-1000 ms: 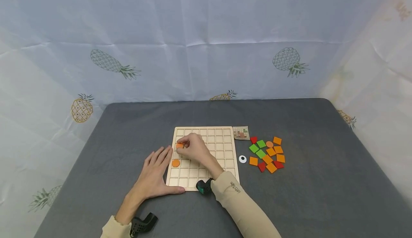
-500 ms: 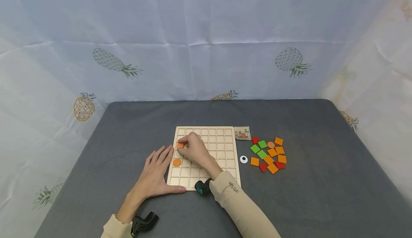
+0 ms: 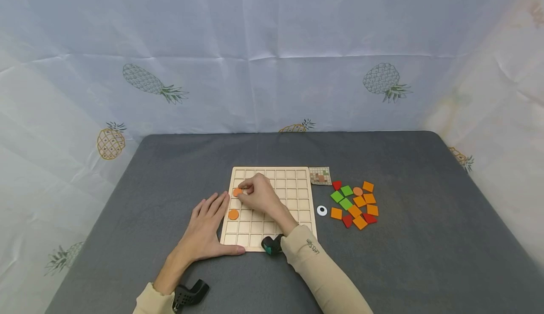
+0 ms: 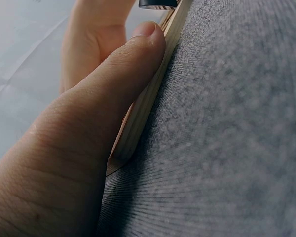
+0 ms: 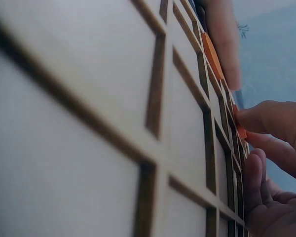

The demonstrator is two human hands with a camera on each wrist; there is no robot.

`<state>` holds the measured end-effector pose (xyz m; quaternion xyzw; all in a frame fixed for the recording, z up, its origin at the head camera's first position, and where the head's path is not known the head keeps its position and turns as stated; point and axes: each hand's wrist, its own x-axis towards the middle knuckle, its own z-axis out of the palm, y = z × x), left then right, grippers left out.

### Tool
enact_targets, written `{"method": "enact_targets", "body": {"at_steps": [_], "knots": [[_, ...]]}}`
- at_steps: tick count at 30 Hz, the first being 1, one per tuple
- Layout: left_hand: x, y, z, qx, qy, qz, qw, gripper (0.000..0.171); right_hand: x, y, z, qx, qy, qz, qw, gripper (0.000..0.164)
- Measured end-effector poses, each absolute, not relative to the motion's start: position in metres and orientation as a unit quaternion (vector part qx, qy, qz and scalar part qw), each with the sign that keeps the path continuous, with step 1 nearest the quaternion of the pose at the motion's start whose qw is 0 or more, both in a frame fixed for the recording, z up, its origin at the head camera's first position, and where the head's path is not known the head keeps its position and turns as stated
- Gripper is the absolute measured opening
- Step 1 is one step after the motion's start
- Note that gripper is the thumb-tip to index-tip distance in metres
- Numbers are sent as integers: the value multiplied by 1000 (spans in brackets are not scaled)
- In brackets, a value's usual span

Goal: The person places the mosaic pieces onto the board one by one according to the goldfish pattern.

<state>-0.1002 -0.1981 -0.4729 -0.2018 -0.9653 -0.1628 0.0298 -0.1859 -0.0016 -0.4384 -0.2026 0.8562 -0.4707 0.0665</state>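
In the head view, a wooden grid board (image 3: 293,193) lies on the dark table. My left hand (image 3: 206,229) is spread along its left side, fingertips at the left edge and thumb on the near edge; the left wrist view shows that thumb (image 4: 133,61) against the board's side. Over the upper left squares, my right hand (image 3: 260,195) pinches an orange disc (image 3: 237,192) at its edge between thumb and index finger. The right wrist view shows this disc (image 5: 240,126) low at the board. A second orange disc (image 3: 233,215) sits in a left-column square.
A small pattern card (image 3: 320,176) touches the board's right side. Beside the board lie a black-and-white ring-like disc (image 3: 321,210), several orange squares (image 3: 360,223), green squares (image 3: 337,196), red pieces (image 3: 347,221) and a pale orange disc (image 3: 358,191). A patterned cloth (image 3: 263,92) hangs behind.
My right hand has shifted slightly right, so more of the orange disc at its fingertips shows. The left hand stays in place on the board. The view has shifted a little.
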Motion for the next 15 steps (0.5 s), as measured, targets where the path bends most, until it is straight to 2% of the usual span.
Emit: {"method": "enact_targets", "body": {"at_steps": [15], "knots": [[-100, -198, -472, -199, -967, -159, 27, 137, -183, -3, -437, -203, 865, -456, 60, 22]]}}
